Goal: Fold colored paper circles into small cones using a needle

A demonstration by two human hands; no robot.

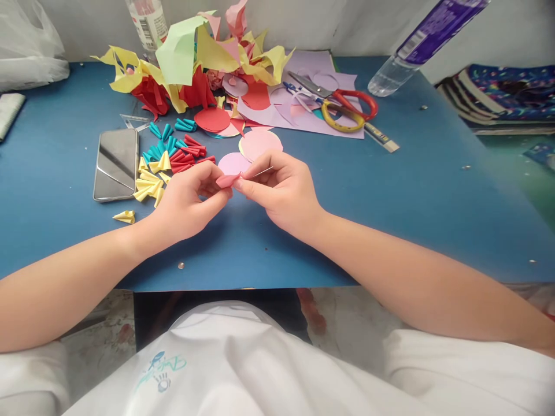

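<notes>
A small pink paper piece (228, 181), curled or folded, is pinched between my two hands above the blue table (390, 202). My left hand (188, 199) grips its left end with thumb and fingers. My right hand (286, 193) pinches its right end, and a thin pale stick or edge shows between those fingers. Just behind the hands lie a lilac paper circle (234, 163) and pale pink circles (261, 144). Left of them are rolled paper cones: yellow (150, 186), red (191, 151) and teal (162, 144).
A phone (116, 164) lies at the left. Crumpled paper scraps (195, 55), red circles (212, 119), lilac sheets (342, 86) and scissors (342, 107) are at the back. A tilted bottle (416, 46) stands back right, another bottle (147, 23) back left.
</notes>
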